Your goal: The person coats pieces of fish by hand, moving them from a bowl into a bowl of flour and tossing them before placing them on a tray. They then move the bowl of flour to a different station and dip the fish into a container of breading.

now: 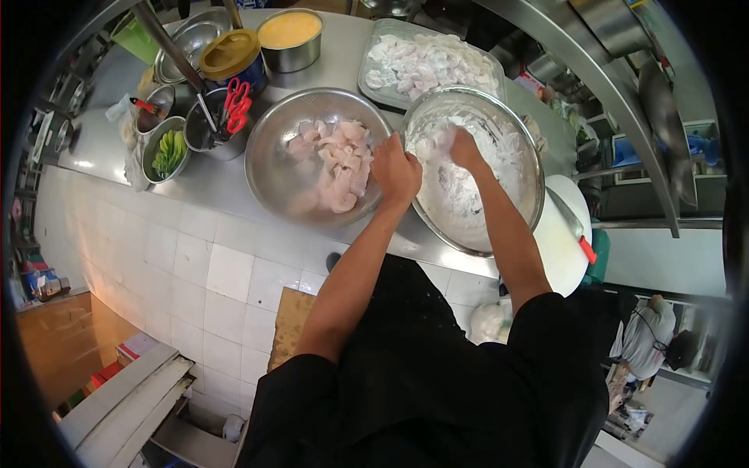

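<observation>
A metal colander (269, 168) holds pale pink pieces of raw meat (343, 168). To its right stands a steel bowl (538, 183) with white flour (464, 191) spread over its bottom and sides. My left hand (396, 168) is closed at the colander's right rim, between the two vessels; what its fingers grip is hidden. Inside the flour bowl, my right hand (454, 148) is whitened with flour and its fingers are blurred, so I cannot see what they hold. Behind the bowl, a tray (373, 87) carries many flour-coated pieces (433, 66).
Left of the colander stand a pot (199, 140) with red-handled scissors (236, 104), a bowl of green vegetables (168, 152) and a gold-lidded tub (230, 53). A pot of yellow-orange contents (290, 30) is behind. A red-handled knife (569, 214) lies on a white board (558, 265) at right.
</observation>
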`<state>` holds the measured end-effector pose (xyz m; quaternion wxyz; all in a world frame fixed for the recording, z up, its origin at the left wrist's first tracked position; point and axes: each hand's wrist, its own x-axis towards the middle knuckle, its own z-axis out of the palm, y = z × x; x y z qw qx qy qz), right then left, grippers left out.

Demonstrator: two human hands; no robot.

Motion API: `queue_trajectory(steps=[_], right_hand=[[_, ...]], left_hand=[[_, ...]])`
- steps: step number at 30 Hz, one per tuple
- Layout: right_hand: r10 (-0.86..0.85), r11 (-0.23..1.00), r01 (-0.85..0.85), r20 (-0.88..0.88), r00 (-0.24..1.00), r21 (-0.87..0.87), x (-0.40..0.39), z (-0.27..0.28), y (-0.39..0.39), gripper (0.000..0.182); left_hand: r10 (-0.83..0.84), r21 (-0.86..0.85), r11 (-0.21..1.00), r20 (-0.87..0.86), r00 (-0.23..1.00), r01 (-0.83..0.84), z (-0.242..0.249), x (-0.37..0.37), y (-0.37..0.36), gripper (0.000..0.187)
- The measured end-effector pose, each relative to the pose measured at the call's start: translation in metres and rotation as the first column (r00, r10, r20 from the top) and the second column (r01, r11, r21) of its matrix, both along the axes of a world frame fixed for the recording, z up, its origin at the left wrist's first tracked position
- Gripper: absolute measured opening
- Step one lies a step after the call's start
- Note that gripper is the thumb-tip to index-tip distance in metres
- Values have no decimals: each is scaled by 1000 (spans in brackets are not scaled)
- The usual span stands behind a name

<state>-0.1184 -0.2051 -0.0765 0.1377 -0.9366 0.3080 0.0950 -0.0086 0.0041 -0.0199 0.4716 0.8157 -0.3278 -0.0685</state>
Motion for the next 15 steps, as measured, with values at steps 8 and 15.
queue_trajectory(steps=[8,15], right_hand=[[110,993,-107,-47,993,56,32,23,59,68],[141,987,-158,298,944,33,17,12,38,47]], left_hand=[[-18,-10,1000,-52,998,18,8,2,2,40],[-37,-27,999,-51,998,35,2,1,2,37]])
